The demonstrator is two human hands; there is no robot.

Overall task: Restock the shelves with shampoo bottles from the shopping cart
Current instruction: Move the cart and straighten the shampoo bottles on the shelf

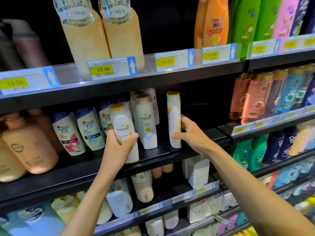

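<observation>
Our left hand (117,145) is clamped round a white gold-cap bottle (121,123), thumb across the front label, fingers wrapped behind. The bottle leans a bit w/ its cap toward 11 o'clock and its base down by the front edge of the middle shelf (162,153); we can't tell if it touches. Our right hand (189,133), at 3 o'clock of the left, grips a second white bottle (173,114) turned side-on, thumb on its lower front, fingers round the back. That one stands upright on the shelf board, approx. mid-shelf, w/ a dark gap at its 3 o'clock. Between the two held bottles stand same-brand bottles (146,123), upright, in a row running back. At 9 o'clock of the left hand are blue-cap bottles (68,132), then big peach bottles (29,145) beyond them. At 12 o'clock, one shelf up, two tall tan bottles (85,41) stand behind a price tag (104,69) reading 29.90, w/ an orange bottle (216,23) at approx. 1 o'clock. Pink & blue bottles (265,97) sit at 3 o'clock in the next bay.
</observation>
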